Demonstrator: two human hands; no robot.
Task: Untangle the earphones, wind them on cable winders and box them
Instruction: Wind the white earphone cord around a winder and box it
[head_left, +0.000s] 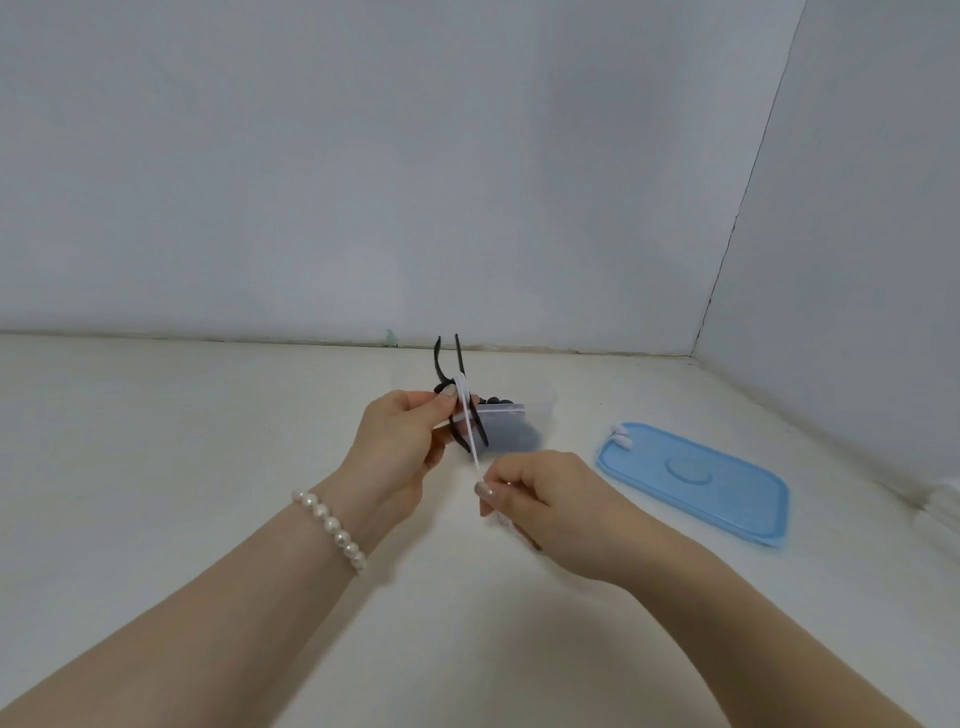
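Both forearms reach out over the white table (182, 441), hands meeting in the middle, raised a little above it. The left hand (400, 441), with a pearl bracelet (332, 525) at the wrist, is turned palm toward the right, fingers curled and pinching a black winder (460, 395). The winder stands nearly upright, its two thin prongs poking up toward the far wall (467, 156), two more slanting down below the fingers. White cable (470, 441) is wrapped around its middle and runs in a taut line down and near to the right hand (540, 493). That hand is knuckles-up, wrist bent slightly, thumb and forefinger pinching the cable; a bit more white cable trails out under the palm.

Just behind the hands sits a clear box (524, 421) on the table, with something dark inside it; what exactly, I cannot tell. Right of the hands, well apart from the box, the blue lid (696, 483) lies flat. On its far left corner rest two small white earbuds (622, 436), touching the lid.
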